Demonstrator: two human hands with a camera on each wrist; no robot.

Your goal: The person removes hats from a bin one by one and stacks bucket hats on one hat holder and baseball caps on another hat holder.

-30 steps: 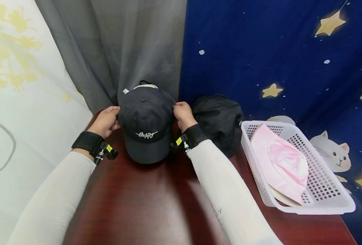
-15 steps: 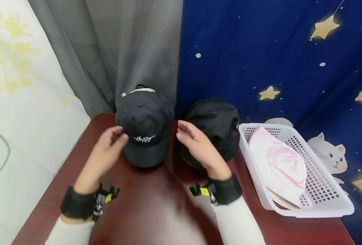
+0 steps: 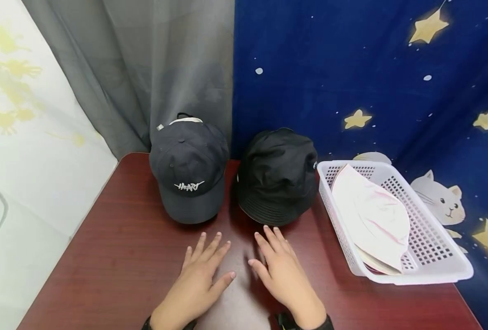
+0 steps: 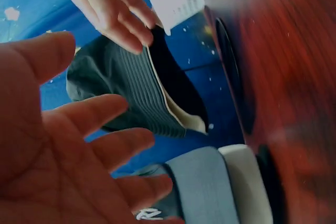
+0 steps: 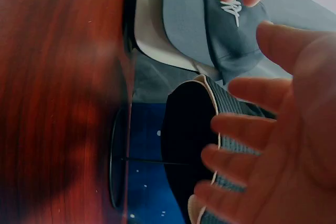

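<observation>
My left hand is spread with straight fingers over the front of the table, holding nothing. Beside it my right hand is likewise spread; its fingertips lie just in front of the black bucket hat. A dark navy baseball cap with white "HEART" lettering stands left of the bucket hat, brim forward. Under its brim the right wrist view shows a cream brim. Beneath the bucket hat are a thin black rod and a round black base. Whether the palms touch the tabletop I cannot tell.
On the right a white perforated basket holds a pale pink bucket hat with cream cloth under it. The dark red wooden table backs onto a grey curtain and a blue starry curtain.
Both hands have let go of the navy cap's sides, drawn back toward the front of the table and spread their fingers. The caps and basket stay in place; the head view has shifted slightly.
</observation>
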